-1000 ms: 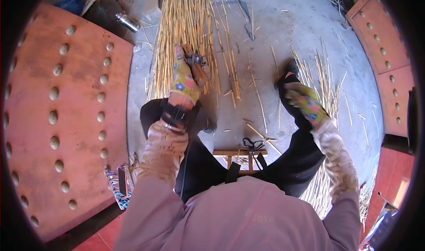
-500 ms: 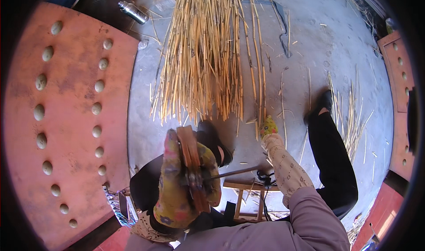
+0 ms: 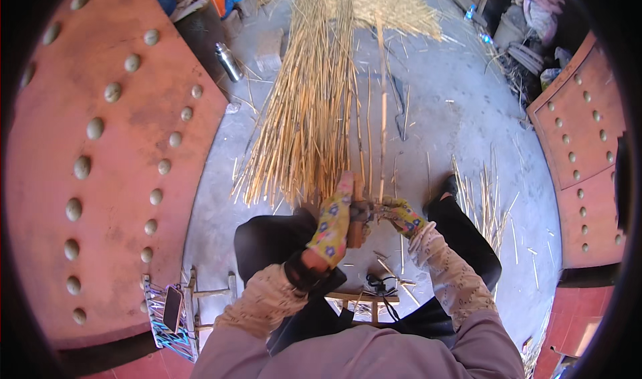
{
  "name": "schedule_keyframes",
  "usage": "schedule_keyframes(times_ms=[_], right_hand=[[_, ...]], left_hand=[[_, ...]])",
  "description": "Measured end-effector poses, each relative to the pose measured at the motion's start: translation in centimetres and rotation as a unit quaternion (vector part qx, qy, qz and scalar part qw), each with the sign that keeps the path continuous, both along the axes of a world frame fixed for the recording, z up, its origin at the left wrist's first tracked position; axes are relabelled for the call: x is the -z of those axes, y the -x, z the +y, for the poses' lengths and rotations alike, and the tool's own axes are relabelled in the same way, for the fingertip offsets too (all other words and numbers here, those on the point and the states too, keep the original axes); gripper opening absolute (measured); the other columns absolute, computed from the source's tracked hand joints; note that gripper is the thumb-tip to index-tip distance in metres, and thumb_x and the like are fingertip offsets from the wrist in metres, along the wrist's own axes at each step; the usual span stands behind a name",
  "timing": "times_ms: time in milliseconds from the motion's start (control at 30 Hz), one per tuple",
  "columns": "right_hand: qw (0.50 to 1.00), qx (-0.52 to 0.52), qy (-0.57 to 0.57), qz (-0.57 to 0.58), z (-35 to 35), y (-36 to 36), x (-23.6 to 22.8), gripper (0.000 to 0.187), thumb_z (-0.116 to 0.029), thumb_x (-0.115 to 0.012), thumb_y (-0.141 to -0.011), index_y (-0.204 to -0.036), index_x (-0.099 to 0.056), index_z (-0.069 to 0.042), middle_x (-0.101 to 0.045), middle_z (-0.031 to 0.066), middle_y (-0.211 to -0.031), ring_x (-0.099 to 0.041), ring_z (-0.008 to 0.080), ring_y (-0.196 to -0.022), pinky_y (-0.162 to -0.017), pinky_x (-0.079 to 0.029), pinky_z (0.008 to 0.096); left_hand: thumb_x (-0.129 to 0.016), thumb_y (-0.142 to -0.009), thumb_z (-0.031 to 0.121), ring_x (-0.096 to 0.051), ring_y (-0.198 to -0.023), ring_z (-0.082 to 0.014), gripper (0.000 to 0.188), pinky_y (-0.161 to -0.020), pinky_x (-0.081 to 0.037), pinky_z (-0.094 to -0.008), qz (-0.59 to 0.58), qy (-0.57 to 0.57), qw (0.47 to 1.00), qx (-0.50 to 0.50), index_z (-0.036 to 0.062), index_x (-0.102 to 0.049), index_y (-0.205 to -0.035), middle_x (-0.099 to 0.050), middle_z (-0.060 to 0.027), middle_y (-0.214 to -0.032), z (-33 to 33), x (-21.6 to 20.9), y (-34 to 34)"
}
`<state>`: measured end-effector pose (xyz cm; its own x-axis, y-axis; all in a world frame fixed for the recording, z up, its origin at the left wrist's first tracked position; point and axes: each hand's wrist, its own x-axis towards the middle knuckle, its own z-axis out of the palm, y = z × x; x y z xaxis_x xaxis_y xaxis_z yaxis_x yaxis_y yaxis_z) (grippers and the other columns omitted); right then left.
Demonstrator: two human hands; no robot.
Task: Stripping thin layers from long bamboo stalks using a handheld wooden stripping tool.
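My left hand (image 3: 331, 228), in a flowered yellow glove, is wrapped round a short wooden tool with a dark metal middle (image 3: 358, 213), held over my lap. Close against the tool's right side is my right hand (image 3: 401, 215), gloved alike, its fingers closed round the near end of a long reed stalk (image 3: 382, 111). That stalk runs straight away from me across the floor. Exactly how its end meets the metal part is hidden by my fingers. A thick spread of cut reeds (image 3: 304, 125) lies just beyond my knees.
Red studded doors (image 3: 120, 178) flank me on the left and right. A steel bottle (image 3: 229, 62) and a brick (image 3: 269, 50) are at the far left. Loose reeds (image 3: 485, 198) lie beside my right foot. A phone (image 3: 172, 309) rests on a corded stool (image 3: 160, 325).
My right hand has come up from the floor to the tool, bringing a reed stalk. My left hand and the tool have moved forward and right. The view has tilted up.
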<state>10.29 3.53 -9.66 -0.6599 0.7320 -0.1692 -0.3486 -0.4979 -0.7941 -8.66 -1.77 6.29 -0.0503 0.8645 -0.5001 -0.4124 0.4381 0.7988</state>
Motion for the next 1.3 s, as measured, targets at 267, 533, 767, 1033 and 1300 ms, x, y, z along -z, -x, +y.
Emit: schedule_keyframes(times_ms=[267,533,767,1033,1300], right_hand=[[0.978,0.128,-0.112,-0.122,-6.0,-1.2,-12.6,0.020,-0.012,-0.054,-0.080,-0.096,-0.057,-0.001,-0.058,0.0033,-0.090,-0.051,0.0095,-0.084,-0.073,-0.040,0.0211],[0.981,0.106,-0.158,-0.035,-10.6,-1.3,-13.7,0.021,-0.009,-0.055,-0.077,-0.097,-0.056,-0.002,-0.057,0.0037,-0.095,-0.053,0.0098,-0.081,-0.071,-0.042,0.0223],[0.965,0.257,0.029,0.044,-8.7,1.5,-25.2,0.027,-0.020,-0.046,-0.084,-0.106,-0.045,-0.006,-0.054,0.0014,-0.075,-0.044,0.0080,-0.051,-0.042,-0.035,0.0197],[0.908,0.398,-0.017,0.131,-2.4,-0.5,-28.9,0.024,-0.020,-0.036,-0.087,-0.087,-0.046,0.001,-0.027,-0.0046,-0.050,-0.023,0.0064,-0.039,-0.036,-0.022,0.0212],[0.907,0.388,0.058,0.156,-2.4,0.8,-24.5,0.021,-0.021,-0.036,-0.087,-0.078,-0.046,-0.005,-0.026,-0.0060,-0.048,-0.023,0.0073,-0.038,-0.035,-0.022,0.0221]], left_hand=[[-0.045,-0.076,0.053,-0.051,-0.052,-0.0103,0.045,-0.041,-0.041,-0.0251,-0.021,-0.029,0.996,0.086,0.0093,-0.053,-0.081,-0.053,-0.0017,-0.064,-5.5,0.2,-3.2],[-0.041,-0.084,0.039,-0.051,-0.055,-0.0086,0.036,-0.051,-0.041,-0.0216,-0.009,-0.176,0.966,0.189,0.0066,-0.053,-0.094,-0.054,-0.0022,-0.065,-9.4,-2.7,-3.6],[-0.046,-0.077,0.050,-0.049,-0.051,-0.0074,0.044,-0.045,-0.039,-0.0195,-0.031,-0.035,0.985,0.166,0.0082,-0.054,-0.089,-0.053,-0.0010,-0.064,-11.9,-4.2,-3.0],[-0.043,-0.075,0.058,-0.043,-0.043,-0.0090,0.050,-0.038,-0.036,-0.0215,-0.093,0.023,0.974,0.207,0.0092,-0.051,-0.084,-0.054,-0.0026,-0.063,-14.0,-3.9,-2.8],[-0.042,-0.075,0.058,-0.044,-0.041,-0.0090,0.047,-0.036,-0.037,-0.0223,-0.073,-0.035,0.970,0.228,0.0116,-0.045,-0.068,-0.044,0.0009,-0.054,-14.1,-5.0,-2.4]])
